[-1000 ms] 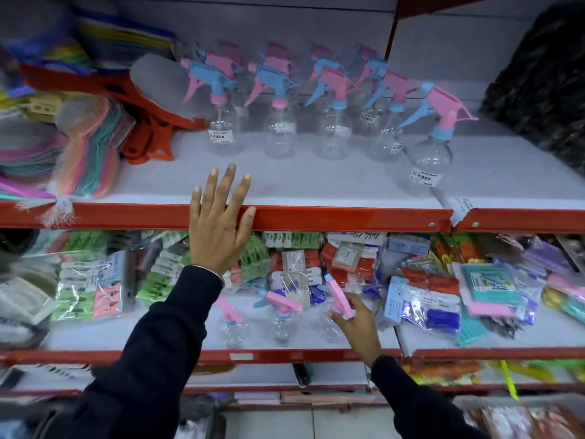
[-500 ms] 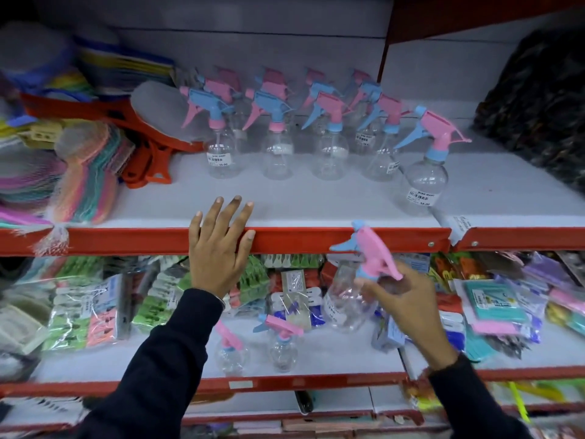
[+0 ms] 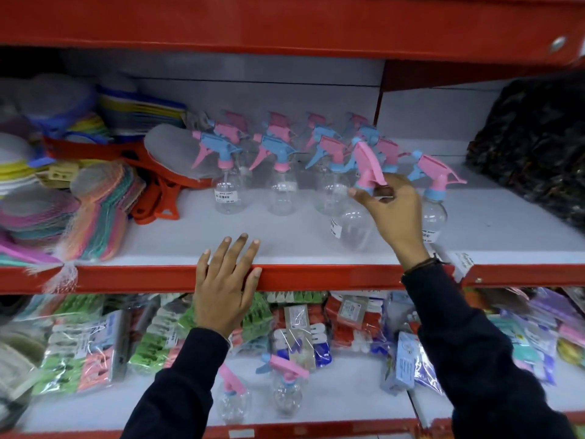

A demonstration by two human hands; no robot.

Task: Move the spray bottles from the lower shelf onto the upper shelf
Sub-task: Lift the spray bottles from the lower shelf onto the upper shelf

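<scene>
My right hand [image 3: 392, 213] grips a clear spray bottle [image 3: 353, 228] by the neck under its pink trigger head, over the front right of the upper shelf [image 3: 285, 242]. The bottle's base is at or just above the shelf surface; I cannot tell if it touches. Several clear bottles with pink and blue heads [image 3: 280, 172] stand in rows behind it. Two spray bottles [image 3: 232, 399] [image 3: 286, 389] stand on the lower shelf [image 3: 348, 403]. My left hand [image 3: 226, 280] rests flat on the upper shelf's red front edge, fingers spread.
Netted stacks of coloured scrubbers [image 3: 91, 213] and orange plastic goods [image 3: 155, 191] fill the upper shelf's left. A dark bundle [image 3: 531, 147] sits at its right. Bagged clothes pegs [image 3: 79, 350] and packets [image 3: 345, 321] crowd the back of the lower shelf. A red shelf [image 3: 285, 23] hangs overhead.
My right hand took a spray bottle from the lower shelf and lifted it up onto the upper shelf. My left hand stayed on the shelf edge. The view tilted upward.
</scene>
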